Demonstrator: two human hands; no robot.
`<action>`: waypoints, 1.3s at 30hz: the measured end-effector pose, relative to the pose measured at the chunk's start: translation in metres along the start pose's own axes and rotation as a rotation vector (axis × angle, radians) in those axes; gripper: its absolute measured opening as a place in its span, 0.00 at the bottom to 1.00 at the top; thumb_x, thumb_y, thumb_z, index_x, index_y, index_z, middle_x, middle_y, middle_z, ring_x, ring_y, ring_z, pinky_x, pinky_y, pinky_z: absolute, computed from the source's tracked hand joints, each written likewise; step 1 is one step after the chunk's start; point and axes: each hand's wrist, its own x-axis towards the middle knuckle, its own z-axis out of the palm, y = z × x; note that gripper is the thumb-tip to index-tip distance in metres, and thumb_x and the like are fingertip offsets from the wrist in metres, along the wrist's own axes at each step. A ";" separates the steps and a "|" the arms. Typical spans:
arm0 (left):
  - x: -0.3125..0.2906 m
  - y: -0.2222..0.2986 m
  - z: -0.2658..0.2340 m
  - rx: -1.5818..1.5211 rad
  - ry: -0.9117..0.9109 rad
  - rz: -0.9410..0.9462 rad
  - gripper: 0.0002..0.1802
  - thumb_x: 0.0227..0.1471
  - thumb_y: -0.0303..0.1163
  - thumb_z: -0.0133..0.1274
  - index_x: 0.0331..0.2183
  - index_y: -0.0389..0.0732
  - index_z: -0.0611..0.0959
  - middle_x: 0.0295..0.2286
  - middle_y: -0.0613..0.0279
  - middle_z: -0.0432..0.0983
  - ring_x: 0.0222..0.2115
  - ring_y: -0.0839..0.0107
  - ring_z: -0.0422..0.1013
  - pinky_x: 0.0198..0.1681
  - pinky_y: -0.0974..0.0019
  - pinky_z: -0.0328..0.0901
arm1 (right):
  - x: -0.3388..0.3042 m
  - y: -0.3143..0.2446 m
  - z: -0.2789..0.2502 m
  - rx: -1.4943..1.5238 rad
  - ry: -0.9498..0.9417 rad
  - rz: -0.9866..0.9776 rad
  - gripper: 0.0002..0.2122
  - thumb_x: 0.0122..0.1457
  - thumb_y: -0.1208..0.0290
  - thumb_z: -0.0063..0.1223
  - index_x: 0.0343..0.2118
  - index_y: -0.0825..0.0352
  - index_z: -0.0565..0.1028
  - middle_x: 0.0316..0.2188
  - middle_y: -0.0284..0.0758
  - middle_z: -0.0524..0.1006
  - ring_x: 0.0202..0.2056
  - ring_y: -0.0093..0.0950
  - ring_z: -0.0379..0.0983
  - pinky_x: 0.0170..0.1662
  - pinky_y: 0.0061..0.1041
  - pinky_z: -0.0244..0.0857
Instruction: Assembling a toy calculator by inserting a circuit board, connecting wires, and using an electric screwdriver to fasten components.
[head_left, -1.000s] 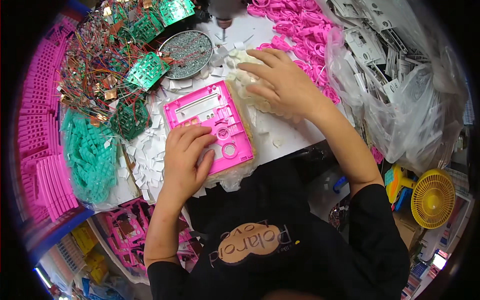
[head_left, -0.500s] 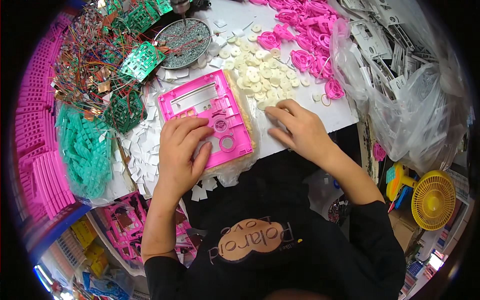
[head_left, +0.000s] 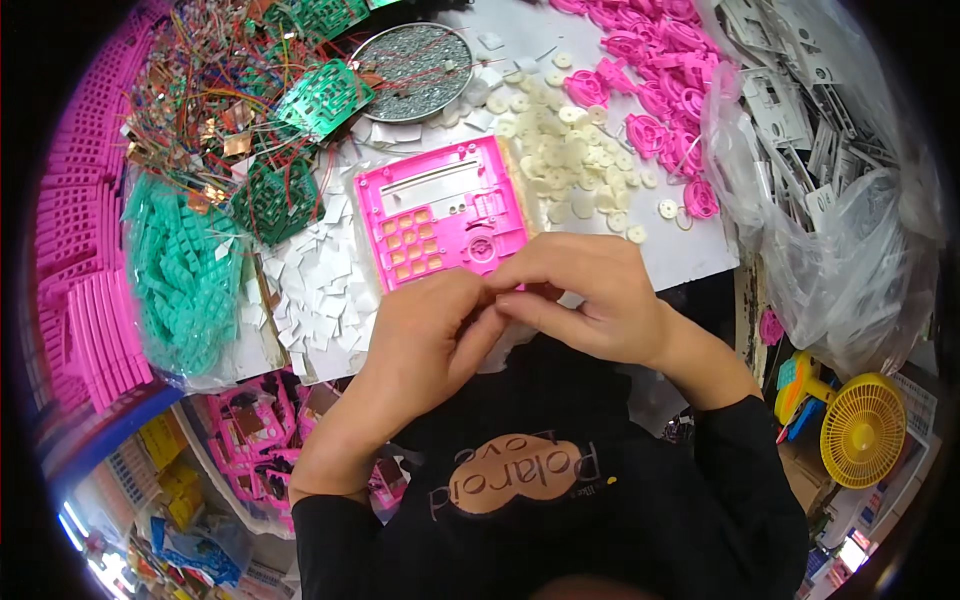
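Two bare hands meet, left hand [head_left: 425, 335] against right hand [head_left: 595, 300], fingertips together over near part of pink rectangular plastic casing [head_left: 450, 233]; can't tell if anything's pinched. Round cream plastic discs [head_left: 568, 172] sit just right, likely for easy reach.

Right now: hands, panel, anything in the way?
Left hand, right hand close together, grip unclear. Pink panel, near edge hidden by hands. Pale discs just right of panel.

Yellow fan [head_left: 863, 438], one. Above fan: clear plastic bag [head_left: 835, 310], white parts [head_left: 785, 115]. Upper left of fan: pink ring-shaped parts [head_left: 655, 98]; farther, wired green circuit boards [head_left: 325, 97].
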 end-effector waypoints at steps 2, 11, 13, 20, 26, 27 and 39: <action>-0.006 0.000 -0.004 0.001 -0.041 -0.017 0.06 0.52 0.28 0.62 0.31 0.39 0.81 0.22 0.57 0.74 0.23 0.55 0.73 0.26 0.58 0.66 | -0.002 -0.005 0.009 0.070 0.068 0.102 0.07 0.55 0.78 0.64 0.38 0.68 0.81 0.32 0.38 0.82 0.30 0.30 0.80 0.32 0.25 0.73; -0.024 -0.001 0.004 -0.174 0.043 -0.130 0.07 0.50 0.27 0.63 0.34 0.40 0.83 0.22 0.60 0.76 0.20 0.64 0.74 0.23 0.64 0.66 | -0.006 0.001 0.015 0.186 -0.036 0.054 0.08 0.54 0.82 0.65 0.37 0.70 0.81 0.34 0.37 0.81 0.30 0.25 0.80 0.31 0.22 0.75; -0.026 -0.005 0.006 -0.241 0.072 -0.123 0.08 0.50 0.26 0.63 0.35 0.40 0.83 0.22 0.60 0.76 0.19 0.65 0.74 0.22 0.66 0.66 | -0.004 -0.002 0.019 0.111 0.017 0.034 0.08 0.53 0.81 0.66 0.36 0.70 0.80 0.33 0.37 0.80 0.29 0.24 0.79 0.31 0.21 0.75; -0.025 -0.003 0.014 -0.096 0.267 -0.065 0.09 0.50 0.22 0.61 0.37 0.40 0.83 0.23 0.61 0.76 0.18 0.66 0.72 0.21 0.65 0.65 | -0.014 0.005 0.034 0.085 0.150 0.136 0.07 0.53 0.82 0.66 0.35 0.70 0.80 0.31 0.35 0.77 0.23 0.18 0.71 0.25 0.17 0.64; -0.025 -0.010 0.018 0.033 0.291 0.066 0.13 0.49 0.22 0.62 0.39 0.39 0.81 0.25 0.60 0.77 0.20 0.62 0.73 0.21 0.62 0.65 | -0.005 0.001 0.040 0.161 0.186 0.337 0.04 0.56 0.80 0.63 0.33 0.70 0.80 0.26 0.31 0.76 0.21 0.17 0.69 0.25 0.18 0.62; -0.025 -0.011 0.016 0.038 0.264 0.069 0.14 0.48 0.22 0.62 0.40 0.39 0.80 0.26 0.59 0.77 0.21 0.61 0.73 0.21 0.61 0.65 | -0.004 0.002 0.039 0.142 0.183 0.348 0.03 0.56 0.79 0.63 0.33 0.69 0.80 0.24 0.31 0.75 0.21 0.17 0.69 0.25 0.18 0.62; 0.002 -0.050 -0.006 0.382 0.162 0.188 0.27 0.39 0.17 0.50 0.47 0.38 0.76 0.42 0.54 0.74 0.48 0.53 0.71 0.54 0.51 0.58 | 0.042 0.019 0.029 -0.908 -0.308 0.133 0.06 0.55 0.70 0.55 0.31 0.67 0.76 0.26 0.41 0.79 0.29 0.40 0.79 0.30 0.38 0.72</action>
